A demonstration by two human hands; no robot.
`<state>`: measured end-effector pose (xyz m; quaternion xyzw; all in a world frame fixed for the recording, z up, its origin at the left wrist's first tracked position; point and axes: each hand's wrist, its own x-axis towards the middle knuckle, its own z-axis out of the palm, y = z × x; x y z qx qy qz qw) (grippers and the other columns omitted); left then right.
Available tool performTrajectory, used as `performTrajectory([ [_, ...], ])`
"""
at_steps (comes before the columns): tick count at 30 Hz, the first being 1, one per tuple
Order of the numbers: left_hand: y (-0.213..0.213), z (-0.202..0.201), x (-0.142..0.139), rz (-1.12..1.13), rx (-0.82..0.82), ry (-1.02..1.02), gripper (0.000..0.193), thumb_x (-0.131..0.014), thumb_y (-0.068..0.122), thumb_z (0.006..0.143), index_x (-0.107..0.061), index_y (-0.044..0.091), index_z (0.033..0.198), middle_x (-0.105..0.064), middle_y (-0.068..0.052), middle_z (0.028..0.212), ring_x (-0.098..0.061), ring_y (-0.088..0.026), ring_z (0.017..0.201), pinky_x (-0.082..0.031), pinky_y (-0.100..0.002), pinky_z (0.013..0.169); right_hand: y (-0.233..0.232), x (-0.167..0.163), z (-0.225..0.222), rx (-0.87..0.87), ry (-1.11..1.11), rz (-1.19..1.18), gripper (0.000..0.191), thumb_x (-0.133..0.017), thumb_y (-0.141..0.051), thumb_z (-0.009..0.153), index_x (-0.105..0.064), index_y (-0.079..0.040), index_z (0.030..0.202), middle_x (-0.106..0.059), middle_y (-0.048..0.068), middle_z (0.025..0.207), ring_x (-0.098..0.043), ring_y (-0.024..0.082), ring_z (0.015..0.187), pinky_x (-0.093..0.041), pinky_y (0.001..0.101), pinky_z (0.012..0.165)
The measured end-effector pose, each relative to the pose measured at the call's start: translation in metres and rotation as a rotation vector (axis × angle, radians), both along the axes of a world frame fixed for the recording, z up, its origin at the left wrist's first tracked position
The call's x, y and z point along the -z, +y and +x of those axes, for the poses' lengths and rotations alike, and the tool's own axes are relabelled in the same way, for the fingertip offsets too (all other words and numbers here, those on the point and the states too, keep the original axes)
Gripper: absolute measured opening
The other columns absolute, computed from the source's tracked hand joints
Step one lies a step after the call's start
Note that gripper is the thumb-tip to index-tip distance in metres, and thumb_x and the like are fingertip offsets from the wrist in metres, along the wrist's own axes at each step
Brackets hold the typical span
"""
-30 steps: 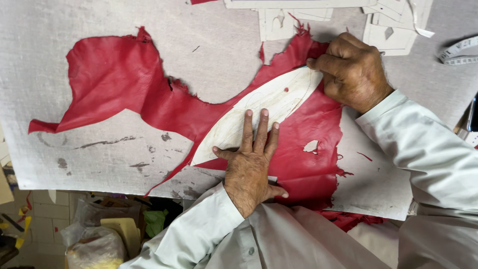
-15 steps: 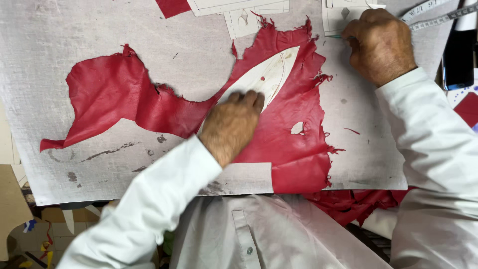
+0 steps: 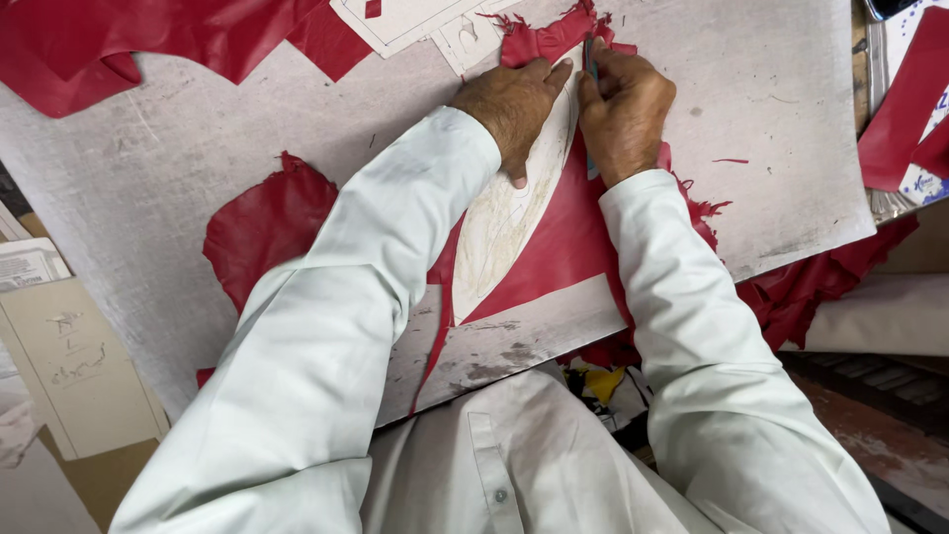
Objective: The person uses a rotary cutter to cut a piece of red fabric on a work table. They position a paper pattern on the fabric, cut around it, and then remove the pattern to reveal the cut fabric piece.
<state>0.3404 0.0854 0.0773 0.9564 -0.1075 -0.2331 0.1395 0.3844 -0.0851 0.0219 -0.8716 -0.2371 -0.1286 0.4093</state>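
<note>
A ragged sheet of red leather (image 3: pixel 554 237) lies on a grey cutting board (image 3: pixel 751 129). On it rests a long pointed white paper pattern (image 3: pixel 499 242). My left hand (image 3: pixel 509 104) lies flat on the pattern's far end, fingers spread, pinning it to the leather. My right hand (image 3: pixel 623 109) is closed around a thin blue-handled cutting tool (image 3: pixel 590 59), whose tip meets the pattern's right edge near the top. Both white sleeves cross the leather and hide part of it.
More red leather pieces lie at the top left (image 3: pixel 148 35) and far right (image 3: pixel 905 109). White paper patterns (image 3: pixel 415 20) sit at the board's far edge. Cardboard sheets (image 3: pixel 74 361) stand at the lower left. Red scraps (image 3: pixel 820 287) hang below the board's right edge.
My view has shifted, so the leather and pattern now run away from me. My left hand slid to the pattern's far end. My right hand came from the board's corner to the pattern's edge.
</note>
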Motion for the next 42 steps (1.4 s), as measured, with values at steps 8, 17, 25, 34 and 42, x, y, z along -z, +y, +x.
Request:
performTrajectory([
  [8, 0.008, 0.012, 0.009, -0.019, 0.072, -0.028, 0.148, -0.107, 0.031, 0.042, -0.020, 0.006, 0.159, -0.047, -0.015, 0.145, -0.063, -0.038, 0.116, -0.056, -0.047, 0.093, 0.015, -0.019, 0.008, 0.016, 0.035, -0.095, 0.018, -0.078, 0.006, 0.086, -0.079, 0.005, 0.104, -0.077, 0.017, 0.085, -0.077, 0.019, 0.071, -0.061, 0.0309, 0.066],
  [17, 0.005, 0.013, 0.018, 0.065, 0.178, -0.014, 0.164, -0.108, 0.041, 0.039, -0.005, -0.002, 0.159, -0.043, -0.019, 0.147, -0.061, -0.036, 0.119, -0.057, -0.042, 0.093, 0.012, -0.023, -0.032, 0.083, 0.036, -0.239, 0.027, -0.079, 0.006, 0.080, -0.077, 0.005, 0.107, -0.077, 0.021, 0.088, -0.077, 0.026, 0.075, -0.061, 0.0338, 0.070],
  [25, 0.001, 0.009, 0.019, 0.151, 0.248, -0.088, 0.173, -0.108, 0.050, 0.033, 0.000, -0.008, 0.156, -0.039, -0.022, 0.146, -0.055, -0.030, 0.126, -0.057, -0.038, 0.092, 0.010, -0.024, -0.078, 0.234, 0.285, -0.192, 0.027, -0.076, 0.002, 0.086, -0.074, 0.004, 0.113, -0.077, 0.019, 0.086, -0.076, 0.019, 0.072, -0.059, 0.0315, 0.066],
  [34, -0.006, -0.015, 0.043, 0.082, 0.300, -0.221, 0.130, -0.103, 0.035, 0.051, -0.035, -0.008, 0.153, -0.042, -0.018, 0.143, -0.045, -0.036, 0.133, -0.049, -0.042, 0.104, 0.018, -0.021, -0.135, 0.394, 0.294, -0.109, 0.026, -0.074, 0.001, 0.083, -0.072, 0.006, 0.109, -0.073, 0.016, 0.079, -0.071, 0.016, 0.068, -0.056, 0.0305, 0.065],
  [42, -0.017, -0.044, 0.048, 0.344, 0.616, -0.332, 0.091, -0.093, 0.051, 0.060, -0.065, 0.001, 0.132, -0.037, -0.025, 0.156, -0.026, -0.047, 0.147, -0.038, -0.053, 0.109, 0.035, -0.029, -0.185, 0.520, 0.419, -0.066, 0.027, -0.072, 0.002, 0.085, -0.072, 0.005, 0.112, -0.071, 0.014, 0.071, -0.066, 0.014, 0.061, -0.053, 0.0302, 0.059],
])
